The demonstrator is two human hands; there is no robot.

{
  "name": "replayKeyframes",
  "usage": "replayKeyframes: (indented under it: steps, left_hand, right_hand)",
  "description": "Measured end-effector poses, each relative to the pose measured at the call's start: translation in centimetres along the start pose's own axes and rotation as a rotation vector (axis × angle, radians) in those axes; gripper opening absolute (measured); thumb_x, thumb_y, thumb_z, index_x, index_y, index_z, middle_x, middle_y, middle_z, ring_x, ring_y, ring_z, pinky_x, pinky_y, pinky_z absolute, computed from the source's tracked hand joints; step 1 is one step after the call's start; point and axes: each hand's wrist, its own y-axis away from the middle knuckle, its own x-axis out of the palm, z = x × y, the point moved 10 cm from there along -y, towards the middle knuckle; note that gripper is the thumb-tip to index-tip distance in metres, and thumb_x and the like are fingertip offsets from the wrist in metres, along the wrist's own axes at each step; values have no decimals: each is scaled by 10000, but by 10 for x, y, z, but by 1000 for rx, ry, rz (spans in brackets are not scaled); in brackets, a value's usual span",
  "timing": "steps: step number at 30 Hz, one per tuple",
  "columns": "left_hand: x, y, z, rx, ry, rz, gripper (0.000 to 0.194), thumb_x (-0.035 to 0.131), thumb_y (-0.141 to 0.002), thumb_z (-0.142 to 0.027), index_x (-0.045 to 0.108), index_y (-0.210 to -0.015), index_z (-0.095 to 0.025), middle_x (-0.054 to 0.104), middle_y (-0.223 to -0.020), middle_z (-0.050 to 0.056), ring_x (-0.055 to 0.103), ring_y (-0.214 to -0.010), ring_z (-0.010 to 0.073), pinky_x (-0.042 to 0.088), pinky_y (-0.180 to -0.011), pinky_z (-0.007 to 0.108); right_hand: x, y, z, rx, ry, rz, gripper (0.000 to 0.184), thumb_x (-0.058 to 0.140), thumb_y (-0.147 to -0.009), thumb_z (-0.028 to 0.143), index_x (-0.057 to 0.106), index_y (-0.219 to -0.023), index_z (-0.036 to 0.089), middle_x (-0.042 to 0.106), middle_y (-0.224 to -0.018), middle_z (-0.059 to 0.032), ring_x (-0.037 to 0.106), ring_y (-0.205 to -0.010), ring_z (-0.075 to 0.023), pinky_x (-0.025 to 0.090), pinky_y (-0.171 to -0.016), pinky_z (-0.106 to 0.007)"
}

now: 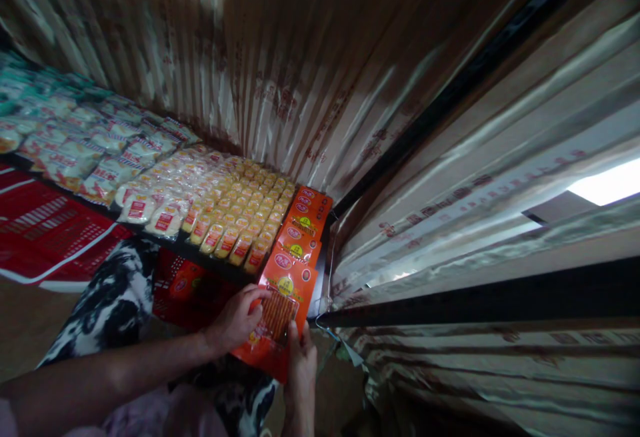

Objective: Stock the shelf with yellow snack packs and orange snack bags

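Observation:
Both hands hold an orange snack packet point(280, 313) with a clear window showing brown sticks. My left hand point(239, 320) grips its left side, fingers over the front near the window. On its lower right edge, my right hand point(301, 357) pinches the packet between thumb and fingers. The packet's top overlaps more orange packets point(306, 213) lying in a column at the right end of the shelf. Beside that column are rows of small yellow wrapped cakes point(240, 213).
White round wrapped snacks point(165, 220) and larger clear packets point(107, 177) fill the shelf leftward. Red baskets point(60, 230) stand below its front edge. Corrugated printed sheeting point(280, 57) walls the back and right, with a dark bar point(440, 110) across it.

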Motion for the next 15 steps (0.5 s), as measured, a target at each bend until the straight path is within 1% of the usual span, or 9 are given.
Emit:
replayKeyframes:
  steps: [3, 5, 8, 10, 12, 13, 15]
  left_hand:
    - [1, -6, 0, -28, 26, -9, 356, 432, -748, -148, 673, -1009, -175, 674, -1071, 83, 625, -1030, 184, 470, -956, 293]
    - [1, -9, 0, -41, 34, -17, 366, 432, -746, -143, 676, -1016, -175, 675, -1078, 83, 626, -1030, 179, 472, -955, 287]
    - [4, -13, 2, -49, 34, -13, 387, 431, -739, -135, 672, -1041, -171, 669, -1109, 88, 618, -1055, 180, 463, -971, 291]
    - [6, -17, 3, -48, 21, -12, 408, 435, -731, -135, 659, -1071, -153, 658, -1141, 99, 607, -1080, 192, 445, -997, 312]
    - [7, -21, 4, -46, 5, -16, 432, 437, -722, -138, 642, -1102, -120, 644, -1171, 122, 591, -1110, 213, 422, -1025, 343]
    - [8, -23, 4, -48, -1, -18, 444, 435, -721, -139, 632, -1117, -104, 635, -1188, 133, 581, -1127, 222, 410, -1038, 355]
    - [10, -28, 3, -51, -1, -16, 459, 432, -723, -139, 615, -1142, -90, 611, -1227, 146, 556, -1169, 229, 387, -1060, 363]
  right_hand:
    - [-2, -3, -8, 72, -38, 10, 565, 557, -773, 587, 669, -1119, 155, 734, -911, -80, 681, -788, -230, 513, -646, -271]
    - [-5, -5, -9, 63, -20, -1, 581, 552, -773, 578, 641, -1166, 160, 729, -960, -86, 683, -828, -238, 513, -667, -278]
    - [-11, -9, -6, 20, 105, -78, 597, 533, -777, 551, 597, -1232, 171, 723, -1004, -98, 685, -862, -252, 511, -664, -291]
    - [-14, -10, -1, -31, 199, -151, 614, 501, -797, 507, 532, -1308, 169, 711, -1051, -113, 684, -886, -260, 510, -668, -305]
    - [-13, -11, 5, -87, 255, -192, 609, 457, -826, 442, 463, -1369, 167, 691, -1110, -123, 680, -915, -255, 511, -695, -313]
    - [-12, -12, 7, -114, 269, -195, 585, 436, -839, 412, 461, -1371, 169, 680, -1135, -123, 677, -933, -247, 512, -719, -312]
    - [-10, -16, 10, -167, 290, -178, 505, 415, -848, 373, 549, -1292, 175, 665, -1165, -121, 667, -970, -230, 518, -767, -307]
